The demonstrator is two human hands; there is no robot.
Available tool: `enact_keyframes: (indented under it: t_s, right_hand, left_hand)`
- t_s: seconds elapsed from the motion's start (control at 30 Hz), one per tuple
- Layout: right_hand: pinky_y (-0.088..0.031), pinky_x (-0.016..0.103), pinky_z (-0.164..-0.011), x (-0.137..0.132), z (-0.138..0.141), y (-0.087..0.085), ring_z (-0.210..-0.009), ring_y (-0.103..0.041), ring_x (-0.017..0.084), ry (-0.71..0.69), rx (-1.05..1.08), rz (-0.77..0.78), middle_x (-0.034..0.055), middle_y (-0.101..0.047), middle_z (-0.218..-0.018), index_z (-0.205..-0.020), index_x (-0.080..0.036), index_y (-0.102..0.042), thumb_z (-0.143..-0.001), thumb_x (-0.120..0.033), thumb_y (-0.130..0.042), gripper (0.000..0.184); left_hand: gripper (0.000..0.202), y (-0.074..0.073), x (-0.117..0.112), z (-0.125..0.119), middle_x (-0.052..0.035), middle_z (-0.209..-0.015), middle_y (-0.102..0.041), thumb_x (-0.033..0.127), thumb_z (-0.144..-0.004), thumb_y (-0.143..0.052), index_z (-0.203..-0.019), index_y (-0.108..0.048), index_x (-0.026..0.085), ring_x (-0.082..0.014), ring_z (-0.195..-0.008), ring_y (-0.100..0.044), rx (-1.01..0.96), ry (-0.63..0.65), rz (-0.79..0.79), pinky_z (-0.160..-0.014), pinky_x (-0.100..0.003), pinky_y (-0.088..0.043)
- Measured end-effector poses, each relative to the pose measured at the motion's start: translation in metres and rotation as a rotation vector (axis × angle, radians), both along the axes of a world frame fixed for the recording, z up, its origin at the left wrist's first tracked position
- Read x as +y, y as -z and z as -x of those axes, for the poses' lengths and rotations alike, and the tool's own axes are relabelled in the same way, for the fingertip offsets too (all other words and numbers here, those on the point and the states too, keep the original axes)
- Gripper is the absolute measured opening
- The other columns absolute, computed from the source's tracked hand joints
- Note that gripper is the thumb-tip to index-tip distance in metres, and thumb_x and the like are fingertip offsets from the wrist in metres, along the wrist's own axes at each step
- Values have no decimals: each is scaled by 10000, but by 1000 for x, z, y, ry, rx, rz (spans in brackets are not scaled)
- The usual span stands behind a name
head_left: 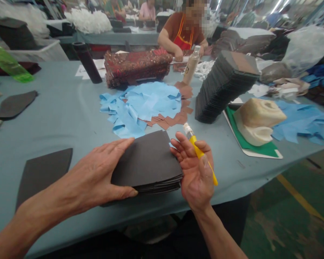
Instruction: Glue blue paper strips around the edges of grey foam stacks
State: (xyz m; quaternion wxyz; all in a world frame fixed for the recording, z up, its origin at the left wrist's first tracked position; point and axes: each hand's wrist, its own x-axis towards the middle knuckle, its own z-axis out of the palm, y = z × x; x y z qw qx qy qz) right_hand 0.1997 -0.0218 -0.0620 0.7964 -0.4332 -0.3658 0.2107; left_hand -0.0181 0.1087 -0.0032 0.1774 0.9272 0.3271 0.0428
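In the head view a stack of dark grey, flat cut pieces lies near the table's front edge. My left hand grips its left side, thumb on the near edge and fingers along the far left. Against the right side of the stack rests my right hand, palm turned inward and fingers loosely curled. Between its thumb and index finger it holds a yellow-handled brush, pale bristles pointing up and away. Another dark grey piece lies to the left, partly behind my left forearm.
Blue strips and small brown pieces lie beyond the stack. A tall leaning pile of dark pieces stands right of them, near a cream block on a green board. Across the table a co-worker sits behind a bottle.
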Motion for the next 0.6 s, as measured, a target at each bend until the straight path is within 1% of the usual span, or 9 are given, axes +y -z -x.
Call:
enact_keyframes:
  t_s: [0.1,0.17,0.23,0.3,0.4,0.5,0.53,0.57,0.6]
  right_hand:
    - [-634,429,-960,-2,5,-5,-1176,-774,223,-68,127,-57,59,-788,-1328,-1156,-307,-528,-1073,-443,-507,160]
    - [-613,385,-977,-2,7,-8,-1171,-773,201,-108,199,-86,31,-801,-1302,-1146,-301,-573,-1073,-423,-553,143]
    - [-594,364,-995,-1,9,-9,-1180,-769,193,-125,194,-95,25,-800,-1306,-1157,-296,-596,-1072,-406,-582,140]
    - [-584,370,-1014,0,9,-6,-1204,-758,195,-119,140,-88,26,-787,-1335,-1189,-296,-605,-1077,-387,-584,147]
    - [-567,410,-1057,-2,7,4,-1262,-728,211,-41,7,-104,29,-763,-1380,-1237,-294,-612,-1074,-357,-589,176]
    - [-543,469,-1094,-8,5,17,-1324,-697,246,107,-144,-135,46,-754,-1393,-1224,-280,-614,-1055,-379,-611,196]
    - [-538,493,-1098,-11,5,22,-1331,-694,261,154,-169,-127,59,-758,-1383,-1210,-274,-608,-1050,-412,-611,212]
    - [-533,520,-1100,-14,7,27,-1333,-693,275,195,-171,-104,73,-763,-1368,-1200,-268,-596,-1047,-455,-602,242]
    - [-526,547,-1104,-18,9,31,-1329,-694,286,228,-151,-71,88,-768,-1350,-1194,-264,-579,-1045,-504,-589,283]
  left_hand:
    - [1194,-4,-2,-3,-143,-1622,-557,739,-665,-847,-1667,-397,271,-453,-1413,-586,49,65,-3,-1213,-563,-471]
    - [1169,-7,-3,-6,-173,-1643,-523,716,-723,-821,-1680,-363,225,-456,-1432,-562,85,97,1,-1220,-584,-452]
    - [1185,-9,-5,-7,-185,-1643,-516,724,-718,-827,-1678,-362,207,-459,-1434,-555,83,112,-2,-1221,-588,-449]
    - [1219,-10,-5,-6,-181,-1634,-524,759,-680,-844,-1669,-381,218,-464,-1434,-554,66,117,4,-1215,-583,-458]
    - [1278,-12,1,-4,-167,-1643,-522,830,-629,-845,-1674,-381,258,-480,-1433,-556,59,92,76,-1190,-598,-481]
    - [1230,-15,20,-5,-137,-1642,-541,831,-687,-799,-1700,-335,309,-462,-1419,-585,26,-42,255,-1170,-601,-501]
    - [1190,-15,29,-8,-132,-1611,-580,820,-696,-789,-1687,-370,314,-454,-1409,-600,0,-86,331,-1170,-589,-503]
    - [1125,-15,39,-12,-128,-1578,-615,807,-703,-781,-1654,-442,312,-445,-1404,-609,-18,-114,412,-1177,-572,-499]
    - [1035,-14,48,-17,-120,-1543,-649,798,-694,-782,-1581,-559,314,-444,-1393,-620,-28,-130,482,-1178,-563,-498]
